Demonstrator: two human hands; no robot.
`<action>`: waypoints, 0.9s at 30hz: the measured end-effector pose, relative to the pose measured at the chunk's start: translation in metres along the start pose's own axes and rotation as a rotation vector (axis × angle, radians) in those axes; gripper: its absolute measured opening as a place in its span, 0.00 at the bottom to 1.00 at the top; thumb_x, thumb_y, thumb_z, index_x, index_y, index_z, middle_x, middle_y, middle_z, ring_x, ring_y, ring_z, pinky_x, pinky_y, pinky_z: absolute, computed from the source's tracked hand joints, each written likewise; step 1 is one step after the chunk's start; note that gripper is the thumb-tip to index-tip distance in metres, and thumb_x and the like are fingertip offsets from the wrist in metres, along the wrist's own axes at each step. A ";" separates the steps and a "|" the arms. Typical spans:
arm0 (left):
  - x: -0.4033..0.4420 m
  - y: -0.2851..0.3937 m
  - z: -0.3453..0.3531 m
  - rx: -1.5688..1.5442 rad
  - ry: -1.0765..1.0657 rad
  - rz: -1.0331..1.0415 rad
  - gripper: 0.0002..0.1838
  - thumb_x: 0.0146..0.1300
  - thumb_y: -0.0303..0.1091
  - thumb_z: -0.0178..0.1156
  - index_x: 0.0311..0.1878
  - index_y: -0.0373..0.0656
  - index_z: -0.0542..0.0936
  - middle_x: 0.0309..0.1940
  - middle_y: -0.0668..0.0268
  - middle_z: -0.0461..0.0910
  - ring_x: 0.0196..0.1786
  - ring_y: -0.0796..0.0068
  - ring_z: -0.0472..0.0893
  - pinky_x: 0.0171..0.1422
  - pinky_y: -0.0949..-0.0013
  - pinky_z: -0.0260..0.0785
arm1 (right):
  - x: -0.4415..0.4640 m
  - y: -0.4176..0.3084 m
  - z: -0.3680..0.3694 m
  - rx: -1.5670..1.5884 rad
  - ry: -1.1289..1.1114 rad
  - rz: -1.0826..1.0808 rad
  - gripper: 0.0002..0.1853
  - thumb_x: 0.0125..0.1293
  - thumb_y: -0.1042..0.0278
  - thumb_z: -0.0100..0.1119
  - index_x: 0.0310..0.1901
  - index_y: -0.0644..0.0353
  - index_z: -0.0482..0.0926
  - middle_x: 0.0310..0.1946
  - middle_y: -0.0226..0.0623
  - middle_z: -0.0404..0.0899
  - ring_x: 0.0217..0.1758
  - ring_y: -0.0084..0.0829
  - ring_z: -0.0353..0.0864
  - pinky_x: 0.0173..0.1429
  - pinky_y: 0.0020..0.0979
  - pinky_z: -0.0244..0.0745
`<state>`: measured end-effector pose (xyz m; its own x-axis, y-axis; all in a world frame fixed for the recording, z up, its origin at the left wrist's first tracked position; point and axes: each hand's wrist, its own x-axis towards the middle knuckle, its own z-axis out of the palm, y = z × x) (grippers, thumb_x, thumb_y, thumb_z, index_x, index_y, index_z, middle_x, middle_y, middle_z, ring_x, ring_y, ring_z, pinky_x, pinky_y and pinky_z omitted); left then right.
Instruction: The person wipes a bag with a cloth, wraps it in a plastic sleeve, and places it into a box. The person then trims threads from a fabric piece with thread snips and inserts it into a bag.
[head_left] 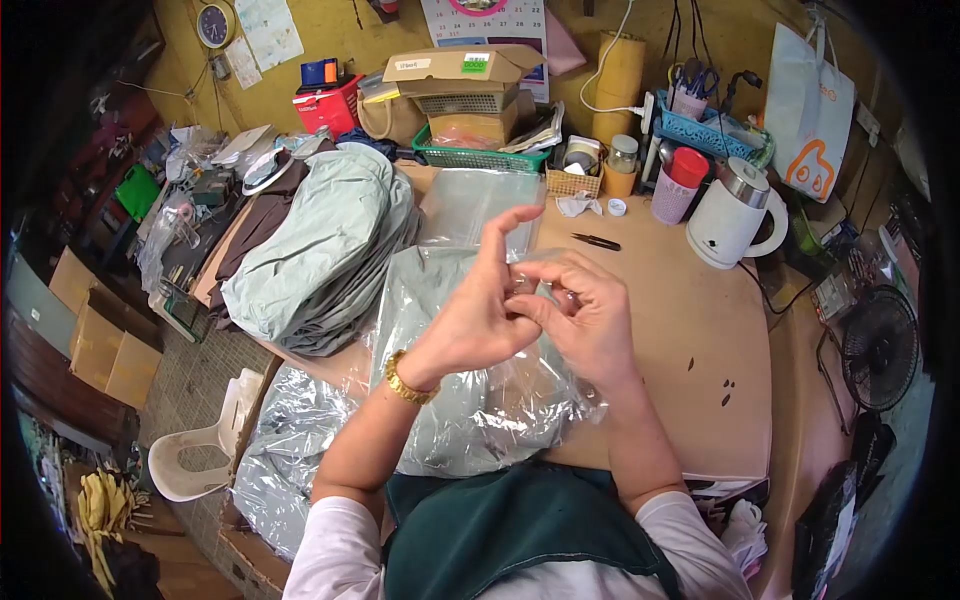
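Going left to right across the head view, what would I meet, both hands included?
Cardboard boxes → pile of grey-green fabric → left hand → right hand → white electric kettle → black fan. The plastic-bagged grey fabric is left out: it overlaps both hands.

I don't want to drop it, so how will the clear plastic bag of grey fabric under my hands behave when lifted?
The plastic bag will probably sag, since it looks soft and creased. It may be slippery, being so glossy. Rolling seems unlikely, as it lies flat.
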<state>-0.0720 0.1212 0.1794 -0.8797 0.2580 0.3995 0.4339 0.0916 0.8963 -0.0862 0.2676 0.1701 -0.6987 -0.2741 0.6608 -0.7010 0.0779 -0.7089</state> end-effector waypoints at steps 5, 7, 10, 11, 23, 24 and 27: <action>-0.012 -0.001 -0.005 0.341 -0.003 0.078 0.47 0.50 0.18 0.59 0.74 0.40 0.48 0.35 0.63 0.78 0.38 0.68 0.80 0.53 0.67 0.70 | -0.003 0.023 0.009 0.088 0.118 -0.046 0.05 0.59 0.79 0.66 0.35 0.67 0.80 0.25 0.32 0.74 0.23 0.19 0.69 0.28 0.23 0.67; -0.025 0.003 -0.010 0.708 0.036 0.120 0.44 0.50 0.21 0.59 0.71 0.40 0.52 0.34 0.61 0.77 0.37 0.61 0.79 0.59 0.61 0.66 | -0.005 0.031 -0.002 0.077 0.183 -0.006 0.04 0.59 0.79 0.65 0.34 0.67 0.79 0.25 0.34 0.75 0.23 0.21 0.72 0.27 0.25 0.67; -0.035 -0.005 -0.010 0.842 0.051 0.106 0.36 0.51 0.24 0.60 0.64 0.38 0.58 0.33 0.61 0.76 0.37 0.59 0.78 0.63 0.57 0.59 | -0.006 0.034 -0.014 -0.209 0.226 0.059 0.04 0.60 0.80 0.62 0.36 0.65 0.77 0.28 0.39 0.77 0.27 0.31 0.79 0.30 0.30 0.71; -0.037 -0.009 -0.009 0.736 0.053 0.084 0.31 0.52 0.25 0.60 0.60 0.38 0.61 0.32 0.61 0.76 0.38 0.60 0.78 0.64 0.58 0.57 | -0.007 0.028 -0.009 -0.211 0.223 0.066 0.04 0.60 0.80 0.62 0.36 0.65 0.77 0.28 0.39 0.77 0.27 0.31 0.79 0.30 0.30 0.71; -0.059 -0.014 0.006 1.304 -0.084 0.140 0.11 0.53 0.26 0.61 0.41 0.49 0.82 0.44 0.61 0.72 0.55 0.60 0.72 0.74 0.33 0.38 | -0.014 0.035 0.009 -0.510 -0.306 0.256 0.13 0.73 0.59 0.51 0.51 0.57 0.71 0.30 0.52 0.79 0.34 0.47 0.83 0.35 0.44 0.72; -0.058 -0.014 0.008 1.435 0.036 0.137 0.11 0.53 0.27 0.61 0.39 0.51 0.84 0.45 0.61 0.71 0.57 0.60 0.70 0.74 0.31 0.35 | -0.015 0.041 0.010 -0.385 -0.295 0.294 0.20 0.73 0.49 0.47 0.53 0.57 0.70 0.29 0.48 0.79 0.34 0.43 0.83 0.35 0.42 0.73; -0.056 -0.033 0.009 1.351 0.212 0.273 0.10 0.51 0.28 0.64 0.38 0.53 0.84 0.43 0.64 0.72 0.56 0.61 0.71 0.76 0.34 0.33 | -0.016 0.062 0.007 -0.005 -0.350 0.370 0.34 0.70 0.32 0.38 0.59 0.57 0.67 0.27 0.40 0.76 0.34 0.33 0.79 0.37 0.36 0.72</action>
<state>-0.0358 0.1126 0.1255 -0.6975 0.2801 0.6596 0.3375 0.9404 -0.0424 -0.1174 0.2697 0.1138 -0.8112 -0.5317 0.2432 -0.4172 0.2349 -0.8779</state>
